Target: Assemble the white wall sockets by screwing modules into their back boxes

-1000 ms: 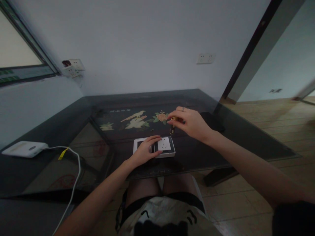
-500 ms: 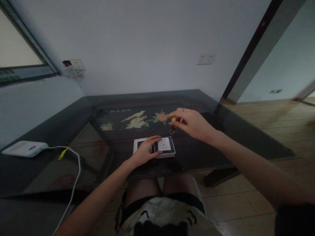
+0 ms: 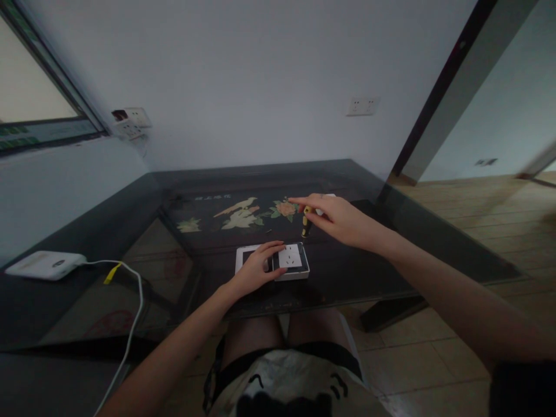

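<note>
Centrally, socket (image 3: 290, 255): it lies face up just below the middle of the frame, on the dark table (image 3: 174, 186), between the left hand's thumb and fingertips.
Left hand (image 3: 255, 265): the fingers are spread and curved over the socket's left end, the fingertips at its upper edge and the thumb at its lower edge, holding it from that side.
White frame (image 3: 240, 256): it sits just left of the socket, partly hidden under the left hand.
Right hand (image 3: 339, 217): right of centre, the thumb and fingers pinch the screwdriver near its top; one finger points out past it to the left.
Screwdriver (image 3: 306, 225): yellow and black, it stands nearly upright below the pinch, its lower end near the socket's upper right corner; I cannot tell whether they touch.
White cable (image 3: 139, 295): it runs down the lower left of the frame from a flat white device (image 3: 46, 264).
</note>
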`<state>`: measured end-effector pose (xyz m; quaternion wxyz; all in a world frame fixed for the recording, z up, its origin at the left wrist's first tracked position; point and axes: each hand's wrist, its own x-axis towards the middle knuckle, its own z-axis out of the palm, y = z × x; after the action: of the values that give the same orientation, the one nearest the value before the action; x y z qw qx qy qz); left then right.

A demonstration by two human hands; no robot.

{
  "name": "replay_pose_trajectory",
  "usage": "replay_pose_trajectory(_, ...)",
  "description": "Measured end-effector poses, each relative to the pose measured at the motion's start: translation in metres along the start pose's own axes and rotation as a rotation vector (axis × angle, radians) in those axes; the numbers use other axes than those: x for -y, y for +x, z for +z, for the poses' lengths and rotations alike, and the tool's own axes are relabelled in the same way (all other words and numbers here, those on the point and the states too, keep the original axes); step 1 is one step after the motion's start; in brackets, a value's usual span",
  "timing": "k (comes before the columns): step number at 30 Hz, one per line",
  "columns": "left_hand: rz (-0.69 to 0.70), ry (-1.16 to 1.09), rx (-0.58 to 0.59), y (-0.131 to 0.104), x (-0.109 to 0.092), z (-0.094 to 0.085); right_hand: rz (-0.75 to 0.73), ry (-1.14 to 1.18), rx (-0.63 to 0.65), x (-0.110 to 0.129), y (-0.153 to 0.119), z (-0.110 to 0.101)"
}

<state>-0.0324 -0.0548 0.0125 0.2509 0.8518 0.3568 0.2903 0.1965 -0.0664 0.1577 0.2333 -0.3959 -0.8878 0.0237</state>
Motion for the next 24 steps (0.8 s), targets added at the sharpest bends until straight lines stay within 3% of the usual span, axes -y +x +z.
replay_pose_trajectory(4,-0.010,0.004,0.004,0.001,-0.002,-0.001,0.082,-0.203,-0.097,0.005,0.000,0.010)
replay_pose_trajectory(8,-0.002,0.007,0.004,0.000,-0.002,-0.001,0.141,-0.405,-0.072,0.009,0.002,0.016)
replay_pose_trajectory(17,-0.004,0.004,-0.002,0.001,-0.001,0.001,-0.042,-0.014,-0.007,-0.006,0.006,0.005)
replay_pose_trajectory(24,0.002,0.002,0.001,0.000,-0.002,-0.001,0.057,-0.327,-0.198,-0.003,0.003,0.025)
